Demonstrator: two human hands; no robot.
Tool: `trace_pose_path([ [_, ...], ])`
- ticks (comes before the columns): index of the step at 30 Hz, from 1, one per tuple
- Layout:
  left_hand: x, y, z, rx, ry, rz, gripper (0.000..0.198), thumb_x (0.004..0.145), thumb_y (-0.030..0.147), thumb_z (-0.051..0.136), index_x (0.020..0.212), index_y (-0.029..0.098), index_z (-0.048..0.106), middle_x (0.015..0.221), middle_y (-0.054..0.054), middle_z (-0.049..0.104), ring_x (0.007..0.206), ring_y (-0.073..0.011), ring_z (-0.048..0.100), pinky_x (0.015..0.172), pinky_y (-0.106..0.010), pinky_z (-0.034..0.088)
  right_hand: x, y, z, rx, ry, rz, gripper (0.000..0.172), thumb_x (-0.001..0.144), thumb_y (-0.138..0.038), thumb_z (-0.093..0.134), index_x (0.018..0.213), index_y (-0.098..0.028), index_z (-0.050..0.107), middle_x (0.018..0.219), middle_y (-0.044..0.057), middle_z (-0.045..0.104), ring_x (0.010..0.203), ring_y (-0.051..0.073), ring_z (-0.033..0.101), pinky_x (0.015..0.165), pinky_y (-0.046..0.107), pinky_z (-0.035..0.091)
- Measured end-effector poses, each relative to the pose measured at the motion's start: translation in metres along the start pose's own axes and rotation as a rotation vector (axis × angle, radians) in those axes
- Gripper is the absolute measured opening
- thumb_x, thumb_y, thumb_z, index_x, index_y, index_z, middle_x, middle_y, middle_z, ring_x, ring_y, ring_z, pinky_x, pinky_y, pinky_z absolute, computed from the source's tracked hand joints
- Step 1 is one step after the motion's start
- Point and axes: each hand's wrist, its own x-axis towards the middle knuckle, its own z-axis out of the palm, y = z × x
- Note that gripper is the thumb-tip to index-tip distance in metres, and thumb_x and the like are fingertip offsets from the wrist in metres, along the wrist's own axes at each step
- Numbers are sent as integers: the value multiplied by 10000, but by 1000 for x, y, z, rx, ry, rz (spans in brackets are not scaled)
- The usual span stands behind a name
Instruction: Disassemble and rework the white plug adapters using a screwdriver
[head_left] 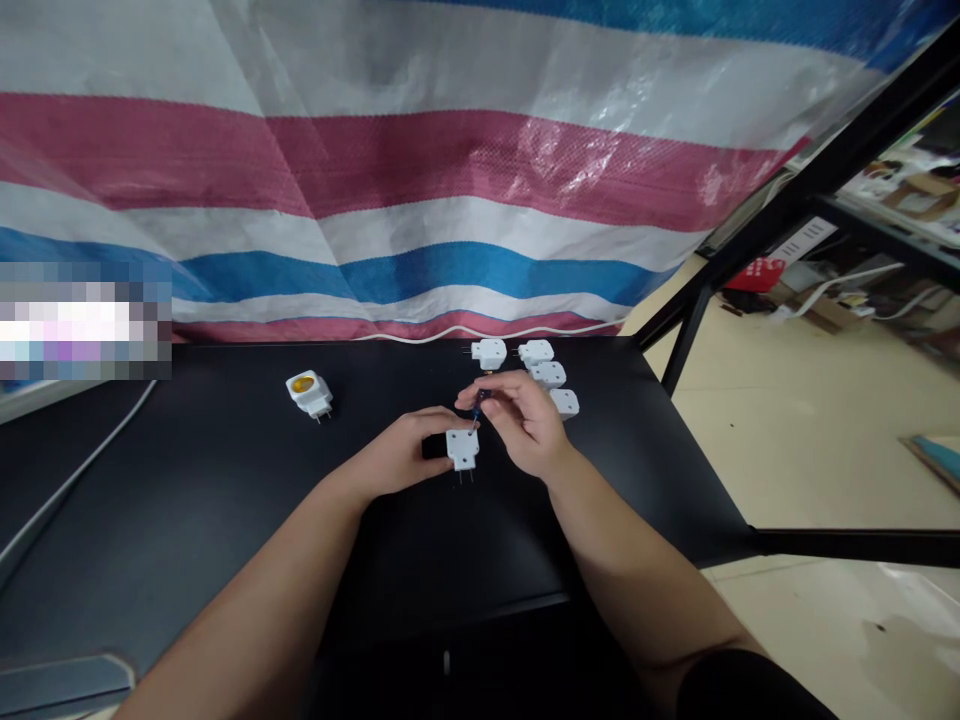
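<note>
My left hand (pixel 409 450) is closed on a small white plug-in adapter (pixel 462 450), gripping it from the left. The adapter lies with its holed face up and its two metal prongs pointing toward me. My right hand (pixel 529 425) pinches the dark handle of a small screwdriver (pixel 480 402). The screwdriver stands steeply, its thin shaft reaching the hole at the adapter's upper right corner. Whether a screw sits in that hole is too small to tell.
Several similar white adapters (pixel 547 374) lie beyond my right hand. Another adapter with a yellow round top (pixel 304 385) lies at left. A white cable (pixel 82 470) crosses the black table (pixel 225 520) at left. A striped plastic sheet (pixel 375 170) hangs behind; a black metal frame (pixel 682 340) stands right.
</note>
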Motion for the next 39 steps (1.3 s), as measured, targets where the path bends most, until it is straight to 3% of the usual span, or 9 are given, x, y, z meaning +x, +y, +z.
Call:
trace_pose_path([
  [8,2,6,0,-20,12,30,572,864,79,748,1399,276,714,1346,-94,735,1241,-267,708,1109,-475,559,4,-3,6,-165,129,-93,162,945,-216,789,1082,-271,724,993,55,722,883,209,737,734,402,638],
  [14,0,4,1,-8,11,15,601,868,63,736,1421,296,701,1378,-89,723,1271,-267,693,1124,-474,549,7,-15,1,-87,-22,-3,224,1036,-231,678,1248,-283,729,1089,72,776,981,214,746,819,412,631],
  [17,1,6,0,-8,8,22,570,878,77,733,1403,297,712,1341,-81,730,1231,-262,703,1098,-461,560,4,-14,3,53,-93,127,255,1106,-322,550,1322,-278,680,1055,70,727,975,206,724,848,413,623],
  [22,4,10,0,-49,-22,24,529,891,92,734,1384,283,728,1300,-85,734,1184,-247,713,1100,-448,555,2,-3,15,327,4,214,205,1088,-455,512,1194,-280,526,855,6,581,708,165,549,658,342,528],
  [26,3,8,1,-56,-16,29,550,887,92,732,1399,293,718,1301,-82,734,1180,-248,714,1072,-435,567,3,3,21,313,30,164,226,1069,-475,581,1116,-302,443,844,-23,539,674,142,498,638,310,487],
  [31,3,7,0,-51,-29,25,524,879,76,725,1363,278,730,1298,-75,732,1189,-248,701,1087,-438,550,3,5,19,303,39,135,201,1054,-443,646,1113,-293,525,1067,24,556,749,128,594,662,315,544],
  [35,3,8,0,-46,-37,10,496,880,75,728,1336,267,746,1287,-79,731,1182,-246,700,1082,-439,549,2,3,13,369,-28,202,152,1086,-410,597,1156,-275,601,986,26,586,825,159,641,729,334,565],
  [39,4,8,3,-58,-37,20,510,880,89,742,1357,270,737,1269,-81,733,1171,-245,705,1081,-439,550,3,1,13,420,-18,279,265,1131,-459,463,1189,-257,624,840,11,539,760,165,574,707,339,530],
])
